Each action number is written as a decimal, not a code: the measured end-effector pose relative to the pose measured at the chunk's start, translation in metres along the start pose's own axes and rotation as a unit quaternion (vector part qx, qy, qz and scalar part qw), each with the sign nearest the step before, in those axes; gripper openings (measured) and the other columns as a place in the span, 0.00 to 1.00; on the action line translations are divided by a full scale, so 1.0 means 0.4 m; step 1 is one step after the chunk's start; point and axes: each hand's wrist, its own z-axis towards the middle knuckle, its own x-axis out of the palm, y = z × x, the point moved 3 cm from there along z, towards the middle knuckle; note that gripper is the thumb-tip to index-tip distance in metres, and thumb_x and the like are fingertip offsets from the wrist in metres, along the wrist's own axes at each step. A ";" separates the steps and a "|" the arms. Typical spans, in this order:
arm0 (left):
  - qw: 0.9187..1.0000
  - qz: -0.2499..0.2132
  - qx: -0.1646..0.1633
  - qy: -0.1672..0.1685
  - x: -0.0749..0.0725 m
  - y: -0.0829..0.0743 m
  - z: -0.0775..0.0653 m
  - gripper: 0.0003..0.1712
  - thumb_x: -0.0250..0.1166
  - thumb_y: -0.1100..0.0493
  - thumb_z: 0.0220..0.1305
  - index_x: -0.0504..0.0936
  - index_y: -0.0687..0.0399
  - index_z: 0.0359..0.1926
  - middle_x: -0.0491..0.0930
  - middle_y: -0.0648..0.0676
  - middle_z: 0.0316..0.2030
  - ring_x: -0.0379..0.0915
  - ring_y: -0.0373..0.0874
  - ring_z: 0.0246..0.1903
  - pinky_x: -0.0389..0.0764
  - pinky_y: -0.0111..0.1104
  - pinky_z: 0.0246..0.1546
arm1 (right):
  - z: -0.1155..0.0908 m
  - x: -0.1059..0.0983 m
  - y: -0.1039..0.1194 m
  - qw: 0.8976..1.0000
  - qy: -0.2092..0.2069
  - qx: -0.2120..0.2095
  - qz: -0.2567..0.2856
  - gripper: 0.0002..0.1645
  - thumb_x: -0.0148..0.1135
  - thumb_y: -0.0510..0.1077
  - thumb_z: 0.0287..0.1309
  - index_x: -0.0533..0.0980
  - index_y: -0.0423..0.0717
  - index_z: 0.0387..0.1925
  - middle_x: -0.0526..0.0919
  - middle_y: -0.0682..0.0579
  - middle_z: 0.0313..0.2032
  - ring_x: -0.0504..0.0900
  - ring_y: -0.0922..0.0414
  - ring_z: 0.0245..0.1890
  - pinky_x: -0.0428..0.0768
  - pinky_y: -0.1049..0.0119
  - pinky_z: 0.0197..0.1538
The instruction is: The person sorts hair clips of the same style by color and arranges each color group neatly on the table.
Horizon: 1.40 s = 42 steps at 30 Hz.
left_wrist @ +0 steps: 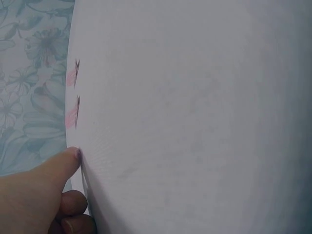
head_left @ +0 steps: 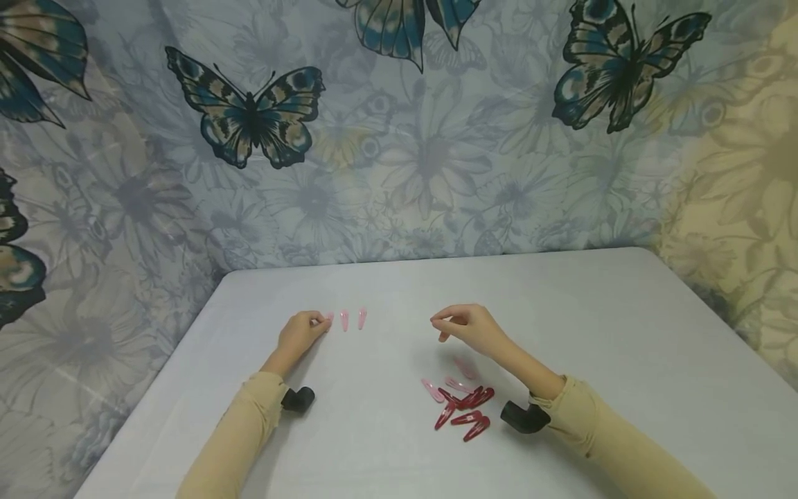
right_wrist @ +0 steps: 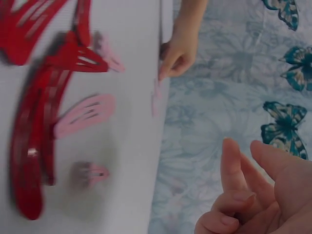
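Left hand [head_left: 300,333], grip drawn together at the fingertips, pinching the leftmost pink clip [head_left: 330,317] in a row of three on the white bench [head_left: 374,388]; right hand [head_left: 475,328] raised, grip slightly parted, holding nothing; loose pink clips [head_left: 431,390] and red clips [head_left: 476,429] nearby

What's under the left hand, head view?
Part of a pink clip shows at the tip of the left hand; the rest is covered. White tabletop shows around the hand; anything directly beneath it is hidden.
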 end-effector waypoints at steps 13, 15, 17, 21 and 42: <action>1.000 -0.004 -0.001 -0.001 0.000 0.004 0.001 0.10 0.63 0.52 0.56 0.81 0.54 0.27 0.64 0.47 0.13 0.57 0.42 0.18 0.60 0.33 0.18 | -0.052 0.013 -0.071 0.999 0.015 0.037 -0.015 0.16 0.61 0.47 0.54 0.79 0.38 0.37 0.80 0.53 0.20 0.76 0.56 0.32 0.67 0.61 0.35; 1.000 -0.002 -0.001 0.000 0.000 0.003 0.001 0.10 0.63 0.52 0.56 0.81 0.54 0.27 0.66 0.48 0.14 0.58 0.42 0.18 0.60 0.33 0.18 | -0.058 0.013 -0.081 0.999 0.023 0.042 -0.014 0.16 0.61 0.47 0.54 0.79 0.38 0.37 0.80 0.52 0.20 0.75 0.56 0.28 0.67 0.62 0.33; 1.000 -0.002 -0.003 -0.001 -0.001 0.001 0.001 0.10 0.63 0.52 0.56 0.81 0.54 0.27 0.68 0.49 0.16 0.58 0.43 0.18 0.61 0.34 0.19 | -0.063 0.014 -0.090 0.998 0.033 0.047 -0.012 0.15 0.61 0.47 0.54 0.79 0.39 0.37 0.79 0.51 0.19 0.74 0.55 0.24 0.67 0.64 0.29; 1.000 -0.003 -0.005 -0.003 -0.004 0.000 0.000 0.10 0.63 0.53 0.56 0.81 0.55 0.27 0.71 0.49 0.18 0.59 0.43 0.19 0.62 0.34 0.19 | -0.072 0.016 -0.101 0.997 0.055 0.037 -0.026 0.12 0.63 0.44 0.52 0.80 0.40 0.36 0.77 0.52 0.17 0.71 0.56 0.16 0.64 0.68 0.20; 1.000 -0.013 0.004 -0.010 0.002 0.006 -0.002 0.11 0.63 0.53 0.57 0.81 0.56 0.26 0.64 0.47 0.13 0.55 0.42 0.16 0.59 0.34 0.18 | -0.081 0.041 -0.098 0.989 0.111 0.020 -0.100 0.09 0.68 0.38 0.44 0.80 0.42 0.32 0.74 0.59 0.18 0.68 0.62 0.18 0.68 0.70 0.21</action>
